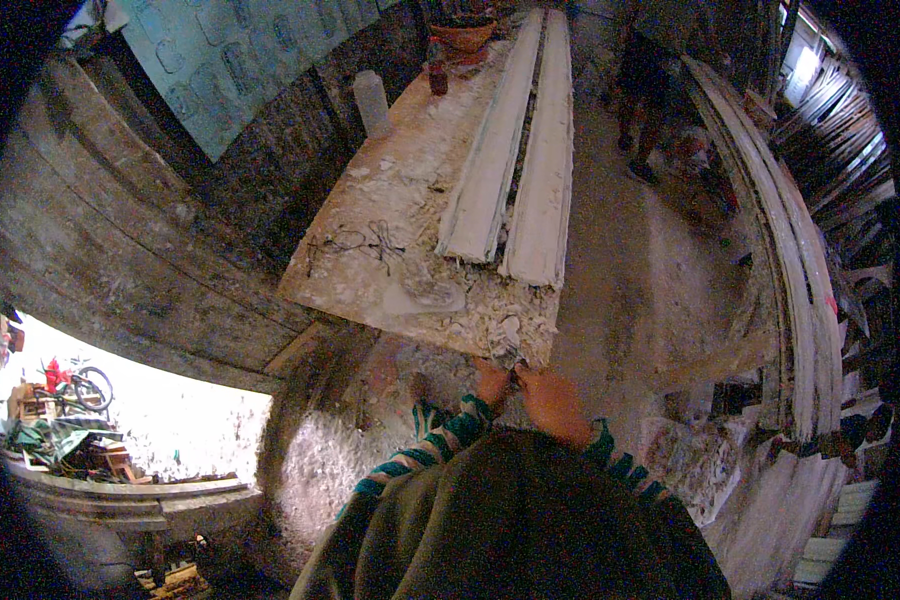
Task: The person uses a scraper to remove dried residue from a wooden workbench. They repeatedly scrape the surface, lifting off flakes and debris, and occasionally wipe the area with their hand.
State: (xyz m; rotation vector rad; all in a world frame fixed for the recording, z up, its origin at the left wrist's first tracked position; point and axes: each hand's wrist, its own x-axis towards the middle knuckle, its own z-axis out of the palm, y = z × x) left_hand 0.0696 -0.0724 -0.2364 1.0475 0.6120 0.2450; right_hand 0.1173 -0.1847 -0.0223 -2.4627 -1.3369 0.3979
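A long surface (370, 215), scattered with white crumbs, stretches ahead of the left hand (492, 384) and right hand (553, 402). Two long white strips (543, 180) lie on it side by side, straight ahead of the hands. At the far end, beyond both hands, stands an orange bowl (462, 38); a whitish container (371, 105) is nearer, ahead and to their left. Dark string (380, 238) lies tangled left of them. The hands are close together at the near edge, beside a small grey lump (507, 354); whether either is clamped on it, I cannot tell.
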